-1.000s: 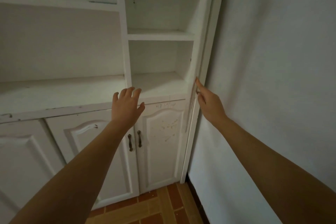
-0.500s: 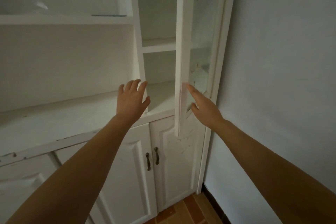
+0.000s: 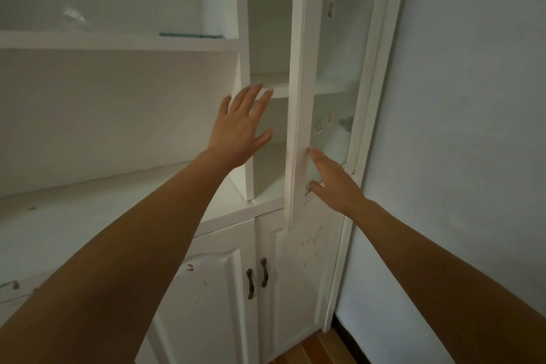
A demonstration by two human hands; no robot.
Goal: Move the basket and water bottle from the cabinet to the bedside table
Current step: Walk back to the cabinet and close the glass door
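A white cabinet (image 3: 242, 38) fills the view, with open shelves and a narrow glass door (image 3: 298, 97) standing partly open on the right. My right hand (image 3: 334, 180) rests flat against the door's glass side near its lower edge, fingertips at the frame. My left hand (image 3: 239, 130) is raised with fingers spread in front of the shelf opening, holding nothing. No basket or water bottle shows. A flat blue-green object (image 3: 192, 35) lies on the upper left shelf, beside something clear (image 3: 74, 18).
Two lower cabinet doors with dark handles (image 3: 257, 278) are closed below the shelves. A plain wall (image 3: 466, 127) stands close on the right. Stickers (image 3: 331, 9) dot the door glass. Brown floor tiles (image 3: 319, 349) show at the bottom.
The glass door has swung out from the right frame toward the middle with my right hand on it. My left hand has risen. The view has tilted upward.
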